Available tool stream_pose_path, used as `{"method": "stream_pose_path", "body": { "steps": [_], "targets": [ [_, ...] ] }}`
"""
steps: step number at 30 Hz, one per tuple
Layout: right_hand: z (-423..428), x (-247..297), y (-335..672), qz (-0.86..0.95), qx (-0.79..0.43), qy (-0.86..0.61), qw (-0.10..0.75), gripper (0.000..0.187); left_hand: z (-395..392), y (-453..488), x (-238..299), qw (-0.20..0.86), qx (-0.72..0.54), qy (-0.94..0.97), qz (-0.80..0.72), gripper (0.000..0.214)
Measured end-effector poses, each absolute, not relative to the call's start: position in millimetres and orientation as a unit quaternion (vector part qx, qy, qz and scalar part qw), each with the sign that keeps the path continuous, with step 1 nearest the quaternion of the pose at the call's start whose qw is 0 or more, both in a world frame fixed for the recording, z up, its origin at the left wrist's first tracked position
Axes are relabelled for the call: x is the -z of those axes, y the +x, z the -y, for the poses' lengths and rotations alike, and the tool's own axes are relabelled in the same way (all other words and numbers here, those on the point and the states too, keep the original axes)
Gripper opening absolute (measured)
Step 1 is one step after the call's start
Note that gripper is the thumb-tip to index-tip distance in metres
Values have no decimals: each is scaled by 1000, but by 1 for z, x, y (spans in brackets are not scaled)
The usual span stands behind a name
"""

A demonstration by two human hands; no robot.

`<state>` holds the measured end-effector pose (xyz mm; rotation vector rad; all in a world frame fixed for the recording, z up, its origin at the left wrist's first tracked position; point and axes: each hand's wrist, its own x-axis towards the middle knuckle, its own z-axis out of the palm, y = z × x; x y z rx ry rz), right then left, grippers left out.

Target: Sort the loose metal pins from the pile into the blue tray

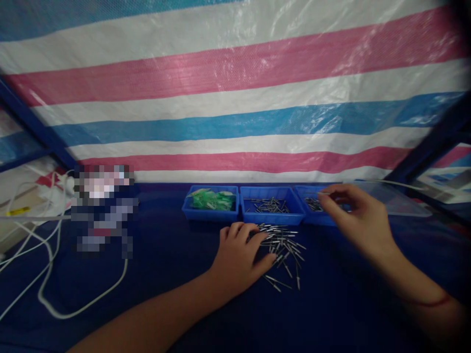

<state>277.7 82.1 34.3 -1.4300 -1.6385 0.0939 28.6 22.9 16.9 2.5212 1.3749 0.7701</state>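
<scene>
A loose pile of silver blind rivets point(283, 242) lies on the dark blue table. My left hand point(239, 252) rests at the pile's left side, fingers spread and touching the rivets there. Above the right blue bin point(300, 191), my right hand point(358, 215) has thumb and forefinger pinched together. A thin, pale sliver shows at those fingertips, seemingly a blind rivet, though blurred. More rivets point(312, 205) lie in that bin, partly hidden by the hand. The middle blue bin point(272, 218) also holds rivets.
The left blue bin point(211, 215) contains green plastic packets point(213, 200). White cables point(55, 309) curl across the table at left, near a pixelated area. A clear plastic lid point(401, 201) lies at the right rear. Behind the bins hangs a striped tarp point(235, 117), between blue frame posts.
</scene>
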Motion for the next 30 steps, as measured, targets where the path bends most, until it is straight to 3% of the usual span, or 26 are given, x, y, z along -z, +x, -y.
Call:
{"method": "stream_pose_path", "body": {
  "steps": [7, 16, 22, 30],
  "targets": [
    [-98, -24, 295, 686, 98, -659, 293, 22, -23, 26, -14, 58, -204, 867, -451, 18],
    [-67, -31, 250, 779, 61, -491, 386, 10, -24, 24, -14, 58, -214, 864, -452, 13],
    [-48, -32, 224, 877, -127, -316, 340, 11, -23, 26, -18, 86, -257, 843, -465, 15],
    [-42, -20, 215, 821, -242, -354, 377, 7, -28, 23, -18, 164, -314, 831, -429, 11]
  ]
}}
